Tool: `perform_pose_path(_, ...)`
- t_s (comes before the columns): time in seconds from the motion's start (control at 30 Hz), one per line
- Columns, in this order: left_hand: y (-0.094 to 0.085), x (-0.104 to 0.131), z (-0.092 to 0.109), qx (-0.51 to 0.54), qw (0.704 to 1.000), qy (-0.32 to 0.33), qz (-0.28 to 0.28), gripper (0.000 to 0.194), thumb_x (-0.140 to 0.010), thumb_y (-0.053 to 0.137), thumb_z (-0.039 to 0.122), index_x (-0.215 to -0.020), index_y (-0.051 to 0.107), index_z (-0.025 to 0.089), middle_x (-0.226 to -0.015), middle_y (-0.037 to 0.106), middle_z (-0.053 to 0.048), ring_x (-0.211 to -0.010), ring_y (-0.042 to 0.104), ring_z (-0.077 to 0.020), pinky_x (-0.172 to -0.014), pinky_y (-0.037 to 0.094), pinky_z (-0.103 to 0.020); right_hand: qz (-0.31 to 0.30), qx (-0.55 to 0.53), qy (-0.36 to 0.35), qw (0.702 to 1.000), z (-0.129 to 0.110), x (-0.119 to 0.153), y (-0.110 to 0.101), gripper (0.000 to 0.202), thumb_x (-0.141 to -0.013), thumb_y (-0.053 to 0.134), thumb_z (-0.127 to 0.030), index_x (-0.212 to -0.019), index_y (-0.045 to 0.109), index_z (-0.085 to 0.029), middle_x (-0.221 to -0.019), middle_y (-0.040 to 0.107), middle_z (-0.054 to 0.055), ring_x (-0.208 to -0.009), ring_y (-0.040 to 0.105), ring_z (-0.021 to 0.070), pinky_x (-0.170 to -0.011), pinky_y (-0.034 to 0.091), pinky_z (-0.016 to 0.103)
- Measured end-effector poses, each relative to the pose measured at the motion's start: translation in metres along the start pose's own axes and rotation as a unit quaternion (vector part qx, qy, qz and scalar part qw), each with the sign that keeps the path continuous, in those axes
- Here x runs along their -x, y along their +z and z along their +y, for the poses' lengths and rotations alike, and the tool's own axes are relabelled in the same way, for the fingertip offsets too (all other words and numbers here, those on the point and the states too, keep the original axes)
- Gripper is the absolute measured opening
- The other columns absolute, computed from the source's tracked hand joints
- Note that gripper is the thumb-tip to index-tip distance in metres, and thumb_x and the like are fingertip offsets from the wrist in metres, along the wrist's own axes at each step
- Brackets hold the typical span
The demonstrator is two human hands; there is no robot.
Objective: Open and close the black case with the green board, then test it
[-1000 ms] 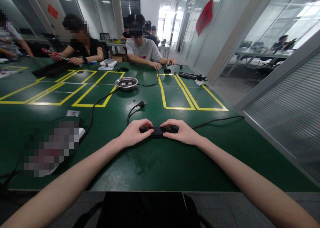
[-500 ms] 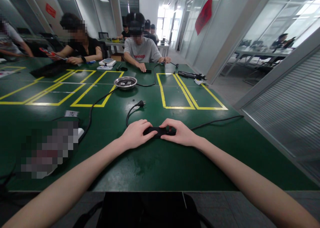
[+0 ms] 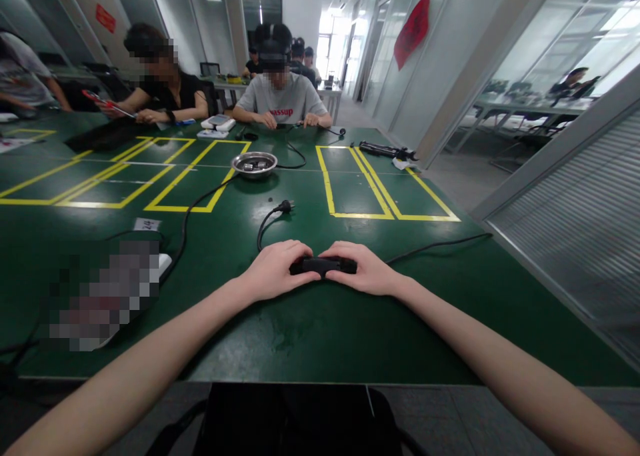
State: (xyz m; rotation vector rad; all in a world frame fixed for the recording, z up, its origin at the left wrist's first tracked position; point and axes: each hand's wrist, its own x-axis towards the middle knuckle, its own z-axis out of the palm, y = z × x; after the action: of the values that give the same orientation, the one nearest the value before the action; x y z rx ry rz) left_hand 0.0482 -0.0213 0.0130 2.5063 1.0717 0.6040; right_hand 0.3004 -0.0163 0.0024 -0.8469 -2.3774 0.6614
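A small black box-shaped device (image 3: 323, 265) lies low over the green table (image 3: 320, 343), gripped at both ends. My left hand (image 3: 277, 268) has its thumb and fingers closed on the left end, and my right hand (image 3: 363, 268) is closed on the right end. A black cable with a plug (image 3: 285, 207) curves up from behind my left hand. From beside my right hand, another black cable (image 3: 440, 243) runs off to the right. The underside of the device is hidden.
A metal bowl (image 3: 254, 165) with small metal parts sits beyond my hands. Yellow tape (image 3: 363, 216) marks boxes. At the left are a blurred object (image 3: 107, 296) and a label (image 3: 147, 225). A person opposite handles a cable; black tools (image 3: 385, 151) lie at the far right.
Both hands have shifted their grip, and more of the device's front side shows between them. Across the table, the person's hands have drawn in closer to the body.
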Motion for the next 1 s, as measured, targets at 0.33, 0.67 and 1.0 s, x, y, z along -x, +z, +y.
perform_pose_path(0.33,0.0027,-0.0012,-0.0022,-0.080,0.995,0.052,-0.008,0.035,-0.092,0.070,0.051,-0.079,0.060,0.020,-0.078,0.063,-0.003,-0.076,0.060,-0.0213,-0.069,0.042,-0.031,0.032,0.035,-0.069,0.997,-0.0040,0.0017,0.0024,0.026,-0.093,0.069,-0.033,-0.117,0.068,-0.022,-0.104,0.068,0.010,-0.094,0.065,0.0240,-0.081,0.056,0.036)
perform_pose_path(0.67,0.0041,0.0003,-0.0003,-0.090,0.992,0.083,0.021,0.029,-0.091,0.068,0.046,-0.084,0.063,0.018,-0.082,0.067,-0.004,-0.078,0.062,-0.0207,-0.070,0.045,-0.032,-0.007,0.147,-0.094,0.985,-0.0006,0.0004,0.0015,0.026,-0.100,0.061,-0.042,-0.101,0.068,-0.017,-0.089,0.070,0.009,-0.083,0.064,0.0224,-0.071,0.049,0.033)
perform_pose_path(1.0,0.0058,0.0017,0.0013,-0.043,0.993,0.099,0.038,0.015,-0.086,0.064,0.032,-0.091,0.066,0.018,-0.084,0.070,-0.004,-0.078,0.065,-0.0202,-0.071,0.049,-0.031,0.020,0.120,-0.099,0.988,-0.0051,0.0016,-0.0008,0.024,-0.091,0.062,-0.028,-0.113,0.065,-0.018,-0.094,0.070,0.008,-0.084,0.065,0.0221,-0.074,0.051,0.033)
